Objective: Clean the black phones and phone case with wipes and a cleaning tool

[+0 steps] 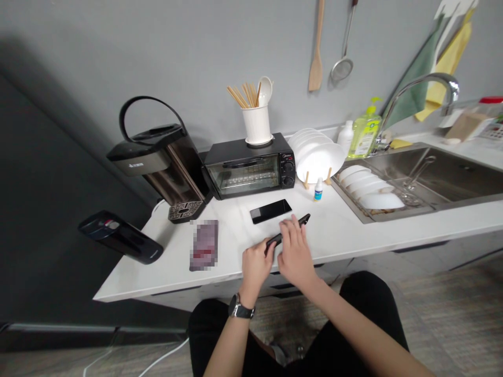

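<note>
Near the counter's front edge, my left hand (257,264) grips the near left end of a slim black phone-like thing (275,242). My right hand (295,251) closes over its middle from the right, and the far end (305,219) sticks out past the fingers. It is turned edge-on, so its face is hidden and I cannot tell whether it is a phone or a case. Just beyond my hands lies a flat black phone (271,211). A small white bottle with a blue label (318,190) stands behind to the right. A blurred-out flat item (204,245) lies to the left.
A toaster oven (247,170) carries a white utensil cup (257,124). Left of it are a water dispenser (157,162) and a dark, rounded appliance (121,238). Plates (320,159) stand in a rack beside the sink (463,167), with bowls (369,186) inside it.
</note>
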`<state>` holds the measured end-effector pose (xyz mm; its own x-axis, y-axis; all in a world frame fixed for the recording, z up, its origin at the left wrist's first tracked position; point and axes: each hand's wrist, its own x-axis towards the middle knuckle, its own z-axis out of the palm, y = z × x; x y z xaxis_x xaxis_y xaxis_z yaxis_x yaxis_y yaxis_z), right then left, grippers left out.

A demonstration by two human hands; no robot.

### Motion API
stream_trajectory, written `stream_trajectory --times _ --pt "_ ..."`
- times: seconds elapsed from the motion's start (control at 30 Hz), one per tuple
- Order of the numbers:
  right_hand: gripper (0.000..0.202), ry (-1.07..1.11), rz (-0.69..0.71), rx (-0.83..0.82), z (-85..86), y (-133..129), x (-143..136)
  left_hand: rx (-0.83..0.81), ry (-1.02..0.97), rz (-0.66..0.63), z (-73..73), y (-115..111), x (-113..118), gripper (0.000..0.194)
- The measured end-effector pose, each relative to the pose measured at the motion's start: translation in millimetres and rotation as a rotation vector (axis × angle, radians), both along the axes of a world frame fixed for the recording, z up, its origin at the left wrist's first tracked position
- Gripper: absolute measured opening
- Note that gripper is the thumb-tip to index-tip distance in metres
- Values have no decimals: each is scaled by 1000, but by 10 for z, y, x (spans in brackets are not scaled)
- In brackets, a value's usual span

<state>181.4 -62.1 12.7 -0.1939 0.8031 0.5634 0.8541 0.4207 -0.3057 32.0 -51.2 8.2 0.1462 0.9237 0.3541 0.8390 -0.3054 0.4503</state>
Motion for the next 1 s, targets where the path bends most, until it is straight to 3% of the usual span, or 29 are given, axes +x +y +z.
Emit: stream_trajectory --times 0.13,0.2,0.27,0.37,0.47,0.57,0.63,0.73,0.8,0.9,1.0 --pt "75 -100 324 -29 28 -99 -158 -85 146 77 -22 8 -30 23" --pt "75 -184 436 -7 39 -10 -6 -106 191 106 -24 6 -26 21" --pt "75 -249 450 23 41 136 232 -83 166 97 -16 1 -9 20" --pt "70 -264 299 50 34 371 577 -29 96 79 2 -6 24 24" --pt "64 -214 76 66 22 504 709 -14 85 105 6 -7 43 27" --pt "63 -110 -100 62 12 440 523 -10 78 114 6 -7 45 27" --pt "66 -52 -123 45 13 299 278 -16 65 104 11 -8 38 26" --pt "69 -45 32 13 21 74 -50 -51 71 99 20 -4 17 22" --pt "69 -72 184 5 23 5 -125 -85 100 121 19 1 2 21" --pt "70 -163 379 36 17 79 29 -115 138 137 8 5 -8 24" --pt "69 -251 423 81 14 283 362 -92 111 117 1 6 4 22"
